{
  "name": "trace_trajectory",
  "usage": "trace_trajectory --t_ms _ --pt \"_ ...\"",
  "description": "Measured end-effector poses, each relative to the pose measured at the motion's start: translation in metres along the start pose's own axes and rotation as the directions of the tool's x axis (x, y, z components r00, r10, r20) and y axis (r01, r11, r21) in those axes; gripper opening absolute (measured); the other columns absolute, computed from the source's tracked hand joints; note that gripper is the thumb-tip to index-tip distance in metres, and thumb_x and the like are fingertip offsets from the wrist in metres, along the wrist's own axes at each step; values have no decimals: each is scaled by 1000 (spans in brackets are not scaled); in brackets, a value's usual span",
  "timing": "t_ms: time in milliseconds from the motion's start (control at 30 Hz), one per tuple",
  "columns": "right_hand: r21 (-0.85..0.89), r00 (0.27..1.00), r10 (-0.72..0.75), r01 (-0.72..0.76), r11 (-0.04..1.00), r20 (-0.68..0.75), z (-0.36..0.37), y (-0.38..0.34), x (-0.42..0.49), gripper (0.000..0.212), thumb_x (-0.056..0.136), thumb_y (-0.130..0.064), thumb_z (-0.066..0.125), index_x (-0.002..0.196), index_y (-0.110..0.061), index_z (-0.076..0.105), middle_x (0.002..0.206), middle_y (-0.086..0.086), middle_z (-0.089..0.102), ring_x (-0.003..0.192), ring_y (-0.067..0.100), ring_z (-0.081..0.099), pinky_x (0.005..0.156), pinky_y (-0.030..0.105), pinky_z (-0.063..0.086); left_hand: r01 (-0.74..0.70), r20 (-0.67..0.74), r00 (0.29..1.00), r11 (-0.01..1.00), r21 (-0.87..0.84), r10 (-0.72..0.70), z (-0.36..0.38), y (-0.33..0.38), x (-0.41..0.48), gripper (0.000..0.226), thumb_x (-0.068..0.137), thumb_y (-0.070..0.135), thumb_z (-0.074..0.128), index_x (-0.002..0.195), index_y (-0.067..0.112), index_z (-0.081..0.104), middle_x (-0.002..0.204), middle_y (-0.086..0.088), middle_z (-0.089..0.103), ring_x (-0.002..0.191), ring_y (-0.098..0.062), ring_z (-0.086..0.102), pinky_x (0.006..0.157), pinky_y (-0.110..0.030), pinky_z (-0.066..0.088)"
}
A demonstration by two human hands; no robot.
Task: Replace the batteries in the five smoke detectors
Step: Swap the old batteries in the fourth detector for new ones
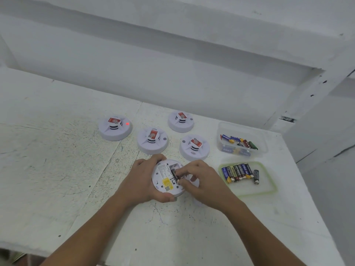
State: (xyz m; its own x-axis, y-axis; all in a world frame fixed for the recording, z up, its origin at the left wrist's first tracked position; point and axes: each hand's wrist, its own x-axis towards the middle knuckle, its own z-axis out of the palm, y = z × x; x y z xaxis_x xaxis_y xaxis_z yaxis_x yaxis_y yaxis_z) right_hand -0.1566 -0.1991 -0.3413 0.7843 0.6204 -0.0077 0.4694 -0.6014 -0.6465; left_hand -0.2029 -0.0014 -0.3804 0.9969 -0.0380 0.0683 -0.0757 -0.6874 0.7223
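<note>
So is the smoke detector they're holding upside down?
Yes, upside down: the smoke detector shows its labelled back and a battery, facing up.

Soft, even, cool light fills the room, and the right hand [203,179] throws only a faint shadow on the white table [57,150]. Toward the edges the wall ledge [192,41] bends from the wide lens, and fine detail looks smeared.

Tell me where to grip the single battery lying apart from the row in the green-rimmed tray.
Pinch the lone battery at mid-barrel from above, thumb and finger on its long sides. It lies flat in the green-rimmed tray, a gap separating it from the battery row and bare tray on its other side, so both sides look reachable.
</note>
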Motion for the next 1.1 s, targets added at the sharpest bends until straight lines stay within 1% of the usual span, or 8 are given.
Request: trace_trajectory --t_ms 100,267,400,467,600,733,900,1100 --pt "48 1000 -13 13 999 -4 1 -1 2 18 87 -23 64 104 -25 70 102 -15 57 96 -4 50 83 14 45 -2 6 1000 1000 1 2 -1 0 0 94 36 75 69 115 39 35 103 30 47 106 25 30 94 -6 19" --pt "72 1000 -25 25 997 0 0 0 2 15 87 -17 65 100 -20 72 98 -36 53 103 -2 51 83 14 45 -10 10 1000 1000 -2 10 0 0 1 95 35 76 67 116 38 35 103 29 48 103 21 35 94 -8 19" --pt "116 999 25 -22 993 -25 6 4 2 19 87 -17 65 104 -23 71 103 -18 59 101 -2 53 84 11 44 -19 3 1000 1000 6 18 2 -4 3 93 37 76 70 115 39 37 103 27 51 98 11 46 97 -22 24" --pt "134 998 49 -43 990 -44 9 5 2 19 87 -16 65 104 -23 71 105 -9 58 98 0 54 84 11 44 -22 1 1000 1000 10 22 2 -5 4 93 36 76 69 115 39 36 103 27 51 99 11 46 97 -22 23" --pt "135 996 62 -52 989 -69 12 5 2 19 88 -16 64 104 -23 71 104 -9 56 97 0 54 84 12 44 -26 -3 1000 1000 8 26 2 -5 4 92 36 75 70 114 40 36 102 27 52 97 8 48 96 -21 22" --pt "120 995 58 -48 992 -76 16 6 3 18 88 -14 64 102 -20 72 107 -6 55 96 -12 51 84 5 41 -31 -19 999 1000 7 31 3 -5 3 92 36 75 69 113 39 36 101 28 51 97 10 47 95 -19 21" --pt "123 994 54 -42 991 -96 18 8 1 20 88 -16 64 105 -21 71 105 -11 53 98 -14 48 82 3 39 -40 -26 999 999 0 40 3 -4 3 92 36 75 69 114 38 37 100 29 49 102 18 40 94 -10 19" --pt "152 993 -10 28 988 -120 19 6 -3 20 86 -6 60 101 -13 72 102 -31 51 109 -4 45 77 12 46 -49 -26 998 999 8 49 4 -7 5 93 37 75 72 115 35 40 101 27 52 96 10 50 96 -23 27"
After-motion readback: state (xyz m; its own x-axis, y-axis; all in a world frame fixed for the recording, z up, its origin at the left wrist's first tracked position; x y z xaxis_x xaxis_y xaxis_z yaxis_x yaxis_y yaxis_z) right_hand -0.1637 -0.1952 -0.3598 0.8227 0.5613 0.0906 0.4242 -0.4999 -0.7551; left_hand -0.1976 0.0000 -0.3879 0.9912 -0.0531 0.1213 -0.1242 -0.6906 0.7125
